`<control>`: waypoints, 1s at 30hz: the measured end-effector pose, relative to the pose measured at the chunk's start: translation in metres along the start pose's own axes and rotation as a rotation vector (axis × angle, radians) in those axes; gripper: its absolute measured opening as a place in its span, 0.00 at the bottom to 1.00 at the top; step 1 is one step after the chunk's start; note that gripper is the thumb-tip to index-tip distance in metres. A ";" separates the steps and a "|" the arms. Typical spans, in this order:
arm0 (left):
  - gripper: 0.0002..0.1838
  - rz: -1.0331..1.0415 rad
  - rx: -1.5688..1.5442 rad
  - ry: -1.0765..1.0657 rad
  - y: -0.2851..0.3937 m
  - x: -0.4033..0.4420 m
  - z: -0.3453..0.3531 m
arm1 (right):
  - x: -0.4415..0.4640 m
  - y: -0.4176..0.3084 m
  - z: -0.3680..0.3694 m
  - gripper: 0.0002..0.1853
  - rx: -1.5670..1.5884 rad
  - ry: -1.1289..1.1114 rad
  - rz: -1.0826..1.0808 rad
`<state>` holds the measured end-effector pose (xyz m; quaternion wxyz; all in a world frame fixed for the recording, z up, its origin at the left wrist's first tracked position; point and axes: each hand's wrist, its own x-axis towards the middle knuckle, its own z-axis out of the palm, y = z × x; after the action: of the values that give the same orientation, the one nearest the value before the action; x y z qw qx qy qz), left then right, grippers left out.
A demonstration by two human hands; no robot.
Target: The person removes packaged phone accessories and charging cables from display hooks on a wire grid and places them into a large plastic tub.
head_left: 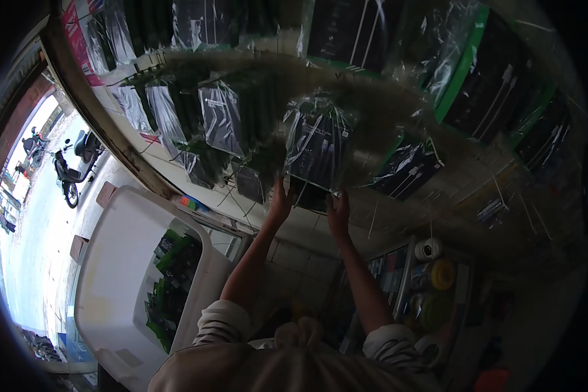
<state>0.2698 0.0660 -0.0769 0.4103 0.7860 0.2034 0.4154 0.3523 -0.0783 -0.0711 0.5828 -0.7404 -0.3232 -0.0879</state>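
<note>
A dark, plastic-wrapped package [317, 144] with white print, apparently a boxed charging cable, hangs on the wall rack straight ahead. My left hand [280, 201] is at its lower left edge, with the fingers closed on the wrapping. At the lower right corner, my right hand [338, 213] pinches the plastic between thumb and fingers. Both arms reach up and forward from rolled sleeves. Several similar packages [222, 121] hang in rows to the left. Another dark package [406, 171] with green edges hangs to the right. Shade hides fine detail around the fingertips.
A large white bin [121, 261] at the left holds several green-and-black packets [173, 281]. Thin bare hooks [374, 219] stick out from the wall. A glass case [405, 274] with jars stands below right. Outside, a motorbike [75, 166] is parked on the street.
</note>
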 end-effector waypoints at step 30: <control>0.09 -0.284 -0.287 0.083 0.100 -0.067 -0.074 | -0.058 -0.096 -0.011 0.10 0.398 -0.061 0.214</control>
<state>0.1689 -0.0008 -0.0046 0.5639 0.6649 0.2677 0.4101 0.2546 -0.0995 -0.0201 0.7133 -0.6432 -0.2713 0.0622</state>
